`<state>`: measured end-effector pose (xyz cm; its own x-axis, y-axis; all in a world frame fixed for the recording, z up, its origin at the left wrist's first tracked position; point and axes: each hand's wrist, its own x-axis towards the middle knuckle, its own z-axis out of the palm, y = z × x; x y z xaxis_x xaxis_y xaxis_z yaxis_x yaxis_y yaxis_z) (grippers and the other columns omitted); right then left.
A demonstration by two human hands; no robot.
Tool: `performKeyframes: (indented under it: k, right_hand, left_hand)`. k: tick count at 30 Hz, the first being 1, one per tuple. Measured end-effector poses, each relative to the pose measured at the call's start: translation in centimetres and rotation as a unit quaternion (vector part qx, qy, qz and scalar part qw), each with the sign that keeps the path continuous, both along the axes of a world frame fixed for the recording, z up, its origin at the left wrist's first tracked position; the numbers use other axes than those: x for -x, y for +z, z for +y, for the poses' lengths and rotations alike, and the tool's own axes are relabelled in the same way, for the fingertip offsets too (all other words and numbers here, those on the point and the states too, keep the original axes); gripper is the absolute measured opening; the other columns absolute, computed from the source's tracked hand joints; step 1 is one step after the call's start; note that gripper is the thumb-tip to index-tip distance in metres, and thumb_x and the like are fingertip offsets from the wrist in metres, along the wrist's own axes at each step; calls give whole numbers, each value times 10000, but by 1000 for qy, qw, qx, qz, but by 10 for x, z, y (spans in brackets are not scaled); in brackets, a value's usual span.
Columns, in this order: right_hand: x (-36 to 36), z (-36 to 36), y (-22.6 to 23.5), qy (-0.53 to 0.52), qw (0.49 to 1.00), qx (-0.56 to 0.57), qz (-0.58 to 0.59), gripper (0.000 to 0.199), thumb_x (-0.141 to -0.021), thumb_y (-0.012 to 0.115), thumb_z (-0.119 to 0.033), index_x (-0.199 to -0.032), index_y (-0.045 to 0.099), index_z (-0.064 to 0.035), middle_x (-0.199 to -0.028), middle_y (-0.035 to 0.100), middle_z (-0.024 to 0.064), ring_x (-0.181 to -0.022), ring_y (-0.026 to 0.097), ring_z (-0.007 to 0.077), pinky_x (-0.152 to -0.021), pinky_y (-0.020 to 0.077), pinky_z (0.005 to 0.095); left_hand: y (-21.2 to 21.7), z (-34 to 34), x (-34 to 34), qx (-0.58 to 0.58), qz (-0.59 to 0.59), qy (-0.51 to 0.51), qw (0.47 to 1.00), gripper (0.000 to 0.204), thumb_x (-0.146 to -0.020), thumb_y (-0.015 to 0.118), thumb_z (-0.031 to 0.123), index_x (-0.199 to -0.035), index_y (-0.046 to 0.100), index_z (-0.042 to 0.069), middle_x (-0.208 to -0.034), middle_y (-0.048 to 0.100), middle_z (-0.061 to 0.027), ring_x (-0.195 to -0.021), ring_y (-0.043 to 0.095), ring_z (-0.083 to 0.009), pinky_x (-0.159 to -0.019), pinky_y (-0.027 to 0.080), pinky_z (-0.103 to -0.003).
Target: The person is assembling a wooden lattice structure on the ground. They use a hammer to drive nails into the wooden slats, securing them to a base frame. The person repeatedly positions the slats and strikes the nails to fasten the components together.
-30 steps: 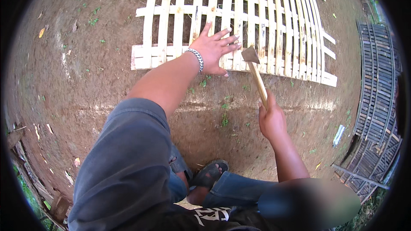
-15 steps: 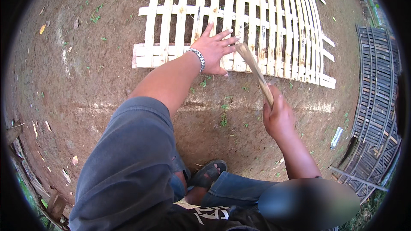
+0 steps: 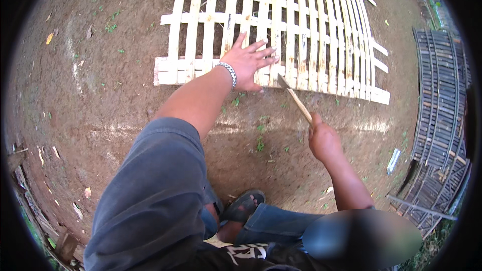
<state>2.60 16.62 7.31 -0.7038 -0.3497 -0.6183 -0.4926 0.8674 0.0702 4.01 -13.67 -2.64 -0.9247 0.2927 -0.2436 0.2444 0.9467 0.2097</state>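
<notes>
A woven panel of pale bamboo slats [image 3: 170, 70] lies on the ground in front of me, with long slats running away from me and crosspieces threaded through them. My left hand [image 3: 246, 64], a silver chain bracelet at its wrist, rests with fingers spread on the slats near the panel's near edge. In my right hand [image 3: 324, 139] is a wooden stick [image 3: 297, 101], gripped at its lower end. Its far end slants up and left to the near edge, just right of my left hand. Whether the tip touches the panel, I cannot tell.
Bare brown soil [image 3: 115, 115] with small weeds and fallen leaves surrounds the panel. A dark slatted bamboo structure [image 3: 434, 95] stands along the right side. Wood scraps [image 3: 65, 246] lie at lower left. My sandalled foot [image 3: 244, 206] is below, near the middle.
The stick's far end has come down and toward me, from over the slats to the panel's near edge. My left hand stays spread on the panel in nearly the same place.
</notes>
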Motion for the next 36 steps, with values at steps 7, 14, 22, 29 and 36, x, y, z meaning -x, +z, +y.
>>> performKeyframes:
  k: [7,14,22,29,36]
  right_hand:
    - [-20,-4,-4,-89,993,72,4,417,-1041,571,-177,-1428,458,-70,-927,729,223,-848,742,419,-713,601,547]
    - [-34,7,-14,-159,965,203,58,391,-1041,556,-155,-1408,463,-61,-937,726,259,-850,740,429,-731,605,541]
    - [-37,28,-12,-182,963,196,35,468,-1047,572,-202,-1476,418,-91,-968,720,294,-896,722,483,-764,584,563]
    - [-46,31,-14,-215,854,453,137,511,-1033,604,-150,-1468,381,-2,-1041,690,219,-893,713,372,-780,569,439]
    - [-58,48,-55,-88,872,411,250,340,-1022,586,-134,-1300,451,7,-860,648,123,-640,610,249,-609,546,415]
  left_hand:
    - [-8,2,-1,5,15,7,1000,985,-828,644,753,-1643,315,310,-1743,212,41,-1610,179,-227,-1288,29,-651]
    - [-5,-2,-1,17,20,14,1000,999,-828,647,759,-1649,292,314,-1740,225,36,-1611,177,-234,-1288,34,-650]
    - [4,2,-1,7,-6,13,1000,1090,-785,625,835,-1648,301,252,-1740,227,-2,-1610,179,-253,-1292,35,-633]
    - [2,35,32,-30,5,-33,999,1248,-751,633,875,-1663,224,126,-1738,218,-70,-1614,159,-226,-1313,79,-554]
    - [-3,40,37,7,12,-36,999,1148,-829,636,793,-1670,199,147,-1744,203,-49,-1615,146,-206,-1317,82,-543]
